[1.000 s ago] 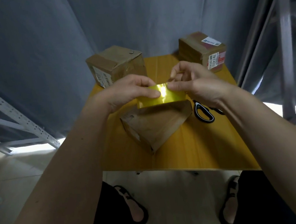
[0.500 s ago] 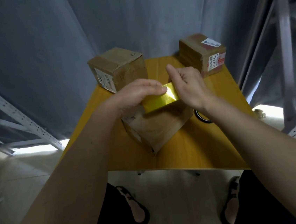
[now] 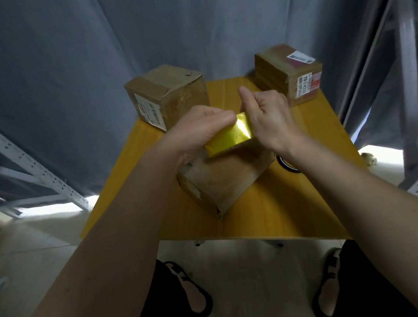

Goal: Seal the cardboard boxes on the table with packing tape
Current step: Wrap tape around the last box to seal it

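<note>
**Tape strip being laid across the near box**

Grey curtain cloth is hanging behind a small square yellow-topped table, and pale perforated metal shelving uprights are flanking it on both sides, so the work is sitting in a narrow bay with the person close against the near edge.

Nearest the person, at the table's centre, a plain brown cardboard box is standing with one corner turned toward 6 o'clock, probably so that its top seam is running crosswise between the two hands. Over that top a shiny yellow strip of packing tape is being stretched. The left hand is pinching its 9 o'clock end with curled fingers; the right hand is gripping the 3 o'clock end, index finger raised. Holding both ends taut likely keeps the strip from curling onto itself before it meets the cardboard. Whether it is already touching the box I cannot tell.

At 11 o'clock a worn brown cardboard box with a white label is waiting, and at 1 o'clock a brown cardboard box with red-and-white labels, both pushed to the far edge, well apart from the working spot. A dark ring-shaped object, mostly hidden by the right wrist, is lying at 3 o'clock, just beside the near box.
</note>
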`<state>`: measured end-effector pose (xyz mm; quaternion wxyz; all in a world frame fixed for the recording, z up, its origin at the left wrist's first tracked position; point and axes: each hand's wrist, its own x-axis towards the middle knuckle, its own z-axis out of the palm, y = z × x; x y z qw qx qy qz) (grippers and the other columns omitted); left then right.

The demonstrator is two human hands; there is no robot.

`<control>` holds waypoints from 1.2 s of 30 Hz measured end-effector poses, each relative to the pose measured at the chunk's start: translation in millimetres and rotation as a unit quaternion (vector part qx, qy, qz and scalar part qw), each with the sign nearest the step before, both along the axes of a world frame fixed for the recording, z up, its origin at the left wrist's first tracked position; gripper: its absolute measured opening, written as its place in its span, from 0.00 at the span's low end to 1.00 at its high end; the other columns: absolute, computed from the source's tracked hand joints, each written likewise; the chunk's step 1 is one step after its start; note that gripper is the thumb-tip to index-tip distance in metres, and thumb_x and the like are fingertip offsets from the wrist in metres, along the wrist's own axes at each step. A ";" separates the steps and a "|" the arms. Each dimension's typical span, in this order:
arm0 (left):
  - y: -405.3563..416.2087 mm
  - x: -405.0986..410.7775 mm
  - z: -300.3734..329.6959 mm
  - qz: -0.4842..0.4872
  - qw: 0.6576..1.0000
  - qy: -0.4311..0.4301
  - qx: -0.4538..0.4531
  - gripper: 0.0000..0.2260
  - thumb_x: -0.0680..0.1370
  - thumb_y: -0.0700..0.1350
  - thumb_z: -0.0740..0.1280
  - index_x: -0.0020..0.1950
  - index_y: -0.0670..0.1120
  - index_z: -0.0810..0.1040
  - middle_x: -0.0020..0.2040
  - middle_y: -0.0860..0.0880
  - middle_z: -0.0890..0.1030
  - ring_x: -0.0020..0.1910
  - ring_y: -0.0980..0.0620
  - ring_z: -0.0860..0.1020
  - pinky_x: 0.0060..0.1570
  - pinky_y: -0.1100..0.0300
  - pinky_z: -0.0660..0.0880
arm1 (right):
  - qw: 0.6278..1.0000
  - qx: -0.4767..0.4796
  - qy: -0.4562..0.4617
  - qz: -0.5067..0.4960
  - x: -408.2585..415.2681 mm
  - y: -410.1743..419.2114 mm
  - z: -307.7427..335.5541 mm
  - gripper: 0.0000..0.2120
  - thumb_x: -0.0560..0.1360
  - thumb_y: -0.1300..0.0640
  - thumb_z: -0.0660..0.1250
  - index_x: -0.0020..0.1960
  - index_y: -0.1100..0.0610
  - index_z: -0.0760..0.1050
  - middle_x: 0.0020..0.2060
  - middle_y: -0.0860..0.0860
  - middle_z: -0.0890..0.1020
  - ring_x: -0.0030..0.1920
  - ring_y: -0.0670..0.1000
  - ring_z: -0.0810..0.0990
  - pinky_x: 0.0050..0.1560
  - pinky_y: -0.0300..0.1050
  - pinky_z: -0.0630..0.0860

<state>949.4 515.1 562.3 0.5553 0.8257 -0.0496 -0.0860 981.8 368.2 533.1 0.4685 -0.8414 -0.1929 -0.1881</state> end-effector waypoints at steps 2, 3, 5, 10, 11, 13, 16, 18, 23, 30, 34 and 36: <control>-2.5 -0.2 -1.9 0.017 1.000 -0.013 -0.004 0.08 0.68 0.48 0.66 0.33 0.45 0.76 0.30 0.48 0.70 0.33 0.51 0.68 0.39 0.54 0.61 | 1.000 0.003 -0.003 -0.003 0.0 0.1 -0.4 0.27 0.83 0.52 0.55 0.35 0.70 0.74 0.31 0.64 0.77 0.36 0.63 0.75 0.38 0.55 0.69; -2.4 -0.2 -3.1 0.023 1.000 -0.016 -0.011 0.11 0.68 0.48 0.65 0.38 0.41 0.78 0.32 0.45 0.70 0.35 0.49 0.67 0.40 0.53 0.61 | 1.000 0.003 -0.002 -0.003 0.2 0.3 -0.4 0.27 0.83 0.52 0.55 0.35 0.70 0.74 0.31 0.64 0.77 0.35 0.63 0.75 0.39 0.56 0.70; -1.8 0.3 -5.7 0.025 0.999 -0.011 -0.039 0.20 0.68 0.47 0.65 0.47 0.31 0.78 0.39 0.42 0.71 0.40 0.47 0.67 0.43 0.52 0.61 | 1.000 0.005 0.000 -0.004 1.2 0.3 0.2 0.27 0.83 0.51 0.55 0.35 0.70 0.74 0.32 0.65 0.77 0.35 0.63 0.75 0.39 0.58 0.71; 2.5 1.3 -10.5 0.006 0.995 -0.007 -0.095 0.23 0.70 0.44 0.64 0.54 0.24 0.74 0.46 0.37 0.75 0.46 0.45 0.71 0.49 0.51 0.65 | 1.000 0.006 -0.007 -0.011 2.7 0.5 3.4 0.27 0.83 0.52 0.55 0.35 0.71 0.74 0.32 0.66 0.78 0.36 0.64 0.75 0.39 0.58 0.70; 4.1 1.8 -11.7 -0.002 0.995 -0.001 -0.103 0.22 0.71 0.44 0.65 0.55 0.26 0.75 0.47 0.37 0.76 0.47 0.44 0.73 0.51 0.50 0.68 | 1.000 0.005 -0.008 -0.011 2.5 0.5 3.7 0.27 0.83 0.52 0.55 0.34 0.71 0.74 0.32 0.66 0.77 0.35 0.64 0.75 0.39 0.58 0.70; 4.6 2.0 -12.2 -0.022 0.995 0.008 -0.092 0.18 0.73 0.47 0.71 0.53 0.33 0.80 0.48 0.39 0.81 0.48 0.45 0.79 0.53 0.52 0.73 | 1.000 0.004 -0.007 -0.008 2.0 0.3 4.0 0.27 0.83 0.52 0.55 0.34 0.71 0.73 0.31 0.65 0.77 0.35 0.63 0.75 0.39 0.58 0.70; 3.4 2.3 -9.8 -0.029 0.998 0.011 -0.060 0.11 0.71 0.49 0.72 0.46 0.42 0.82 0.43 0.45 0.83 0.43 0.51 0.80 0.50 0.55 0.74 | 1.000 0.004 -0.001 -0.005 0.7 -0.2 4.6 0.27 0.83 0.52 0.55 0.35 0.71 0.74 0.32 0.66 0.78 0.36 0.64 0.76 0.40 0.59 0.71; 6.3 2.3 -9.2 -0.042 0.996 0.026 -0.068 0.13 0.71 0.46 0.70 0.51 0.40 0.81 0.46 0.42 0.82 0.46 0.47 0.79 0.53 0.53 0.74 | 1.000 0.005 0.005 -0.004 -0.1 -1.8 6.3 0.27 0.83 0.52 0.55 0.36 0.72 0.74 0.33 0.66 0.78 0.36 0.64 0.76 0.40 0.59 0.70; 6.9 1.3 -8.4 -0.058 0.993 0.050 -0.093 0.14 0.69 0.37 0.70 0.53 0.37 0.79 0.47 0.38 0.78 0.46 0.47 0.76 0.47 0.57 0.73 | 1.000 0.002 0.027 -0.013 -0.6 -2.6 11.6 0.27 0.83 0.52 0.56 0.37 0.72 0.76 0.35 0.67 0.78 0.39 0.64 0.76 0.42 0.56 0.70; -4.2 1.2 -5.7 -0.007 0.997 0.056 -0.047 0.07 0.58 0.49 0.70 0.34 0.50 0.80 0.36 0.48 0.76 0.42 0.48 0.72 0.45 0.53 0.66 | 0.999 -0.003 0.037 -0.013 -4.1 -2.4 14.9 0.27 0.83 0.51 0.55 0.37 0.72 0.75 0.35 0.68 0.78 0.39 0.64 0.76 0.44 0.59 0.71; -4.6 2.2 -8.1 -0.005 0.997 0.056 -0.057 0.03 0.60 0.48 0.72 0.31 0.51 0.81 0.35 0.50 0.78 0.40 0.51 0.74 0.43 0.55 0.67 | 0.999 0.002 0.041 -0.018 -3.7 -3.0 15.7 0.27 0.83 0.51 0.55 0.37 0.72 0.75 0.35 0.68 0.78 0.39 0.65 0.76 0.44 0.59 0.71; -3.2 2.7 -8.5 -0.010 0.997 0.059 -0.058 0.02 0.64 0.47 0.74 0.34 0.50 0.82 0.37 0.48 0.81 0.40 0.51 0.77 0.45 0.54 0.71 | 0.999 0.002 0.047 -0.016 -3.1 -3.9 16.0 0.28 0.83 0.50 0.56 0.37 0.72 0.75 0.35 0.68 0.78 0.39 0.65 0.75 0.42 0.58 0.71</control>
